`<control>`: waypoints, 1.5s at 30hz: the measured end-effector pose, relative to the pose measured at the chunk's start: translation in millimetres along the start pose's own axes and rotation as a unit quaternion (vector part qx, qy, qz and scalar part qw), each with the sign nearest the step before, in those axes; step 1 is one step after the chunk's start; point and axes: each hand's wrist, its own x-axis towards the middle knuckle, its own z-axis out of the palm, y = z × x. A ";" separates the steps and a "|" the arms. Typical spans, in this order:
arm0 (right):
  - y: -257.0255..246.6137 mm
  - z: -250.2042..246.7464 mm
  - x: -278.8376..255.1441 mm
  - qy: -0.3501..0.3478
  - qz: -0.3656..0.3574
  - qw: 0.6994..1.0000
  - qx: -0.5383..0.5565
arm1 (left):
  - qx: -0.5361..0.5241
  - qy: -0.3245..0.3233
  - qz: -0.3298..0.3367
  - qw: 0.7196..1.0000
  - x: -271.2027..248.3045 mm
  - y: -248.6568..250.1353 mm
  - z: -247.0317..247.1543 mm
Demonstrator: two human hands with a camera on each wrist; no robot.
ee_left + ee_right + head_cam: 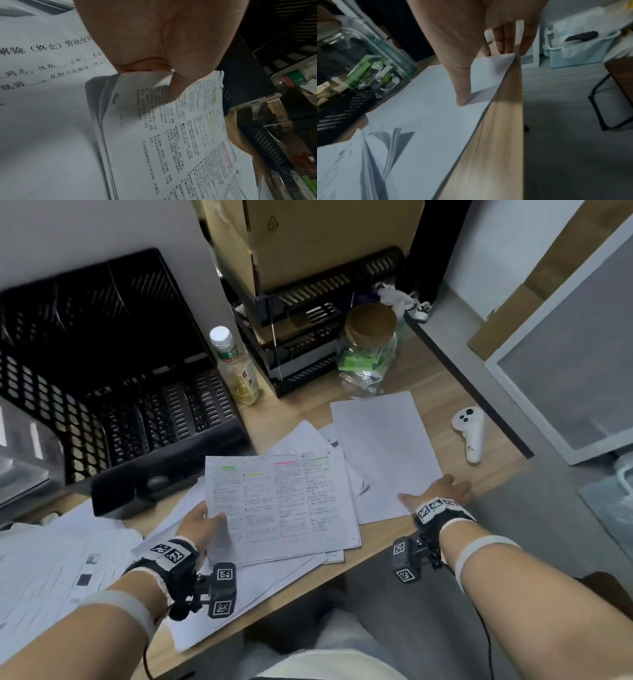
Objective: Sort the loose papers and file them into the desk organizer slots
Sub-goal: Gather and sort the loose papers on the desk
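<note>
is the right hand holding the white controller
No: the right hand lies flat with straight fingers on the blank white sheet, while the white controller lies untouched on the desk beyond it.

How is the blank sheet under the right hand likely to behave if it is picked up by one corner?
The blank sheet looks like one thin page, so it would probably droop. It lies flat on smooth wood near the desk edge, so it may slide before lifting. The right hand rests on its corner with straight fingers.
</note>
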 end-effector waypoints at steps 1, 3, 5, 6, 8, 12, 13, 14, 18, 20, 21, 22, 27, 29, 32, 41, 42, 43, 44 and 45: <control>-2.8 -0.8 -0.6 -0.008 0.004 1.000 0.002 | -0.002 -0.006 -0.002 1.000 -1.7 -1.2 -1.9; -6.2 -6.2 0.6 -0.020 0.009 0.999 0.026 | 0.007 -0.005 -0.005 1.000 11.7 -4.5 -3.6; -7.8 -8.1 4.0 -0.036 0.006 0.998 0.054 | 0.012 -0.008 -0.017 1.000 21.5 -9.1 -3.9; -7.6 -9.8 3.9 -0.041 0.003 0.996 0.073 | 0.013 -0.013 -0.019 1.000 28.1 -12.3 -4.0; -5.6 -16.0 -1.6 -0.035 -0.017 0.986 0.162 | 0.016 -0.022 -0.017 0.999 37.6 -14.7 -2.4; -3.0 -37.8 -32.4 0.025 -0.138 0.932 0.335 | 0.036 -0.044 -0.014 0.998 41.2 -11.9 -3.3; -3.4 -44.3 -43.4 0.039 -0.173 0.916 0.359 | 0.041 -0.048 -0.013 0.998 38.6 -8.7 -3.2; -5.0 -50.0 -54.3 0.046 -0.205 0.902 0.377 | 0.043 -0.055 -0.010 0.998 38.5 -5.4 -2.7; -20.1 -55.5 -102.8 0.061 -0.413 0.851 0.319 | 0.062 -0.105 -0.008 0.993 31.6 13.8 1.6; -28.0 -37.1 -119.7 0.022 -0.523 0.828 0.200 | 0.040 -0.131 -0.018 0.990 21.1 23.8 1.6; -29.8 -24.0 -122.4 0.005 -0.543 0.830 0.126 | 0.038 -0.139 -0.019 0.989 19.6 25.5 1.5; -30.3 -11.5 -123.2 -0.006 -0.543 0.838 0.059 | 0.044 -0.144 -0.019 0.988 19.8 25.6 2.3; -23.0 32.2 -123.7 -0.112 -0.455 0.874 -0.129 | 0.002 -0.160 -0.025 0.987 18.9 18.2 -8.2; -17.8 42.5 -120.0 -0.139 -0.453 0.867 -0.152 | -0.017 -0.165 -0.038 0.985 17.9 15.9 -10.6; -9.3 48.5 -120.0 -0.137 -0.471 0.856 -0.165 | -0.041 -0.174 -0.054 0.982 14.8 16.0 -14.1; -0.5 22.7 -131.9 -0.017 -0.417 0.901 -0.122 | -0.003 -0.174 0.009 0.985 13.9 10.3 -12.1; -1.4 17.0 -130.9 0.009 -0.403 0.908 -0.113 | -0.003 -0.171 0.015 0.985 15.3 10.3 -14.0; -2.5 11.5 -129.2 0.030 -0.387 0.916 -0.097 | -0.001 -0.162 0.022 0.987 16.6 10.1 -17.5; -3.8 6.6 -127.2 0.042 -0.371 0.924 -0.080 | 0.005 -0.150 0.035 0.988 16.3 10.7 -20.5; -5.8 3.2 -126.1 0.049 -0.361 0.929 -0.069 | 0.003 -0.138 0.053 0.989 20.6 9.7 -28.0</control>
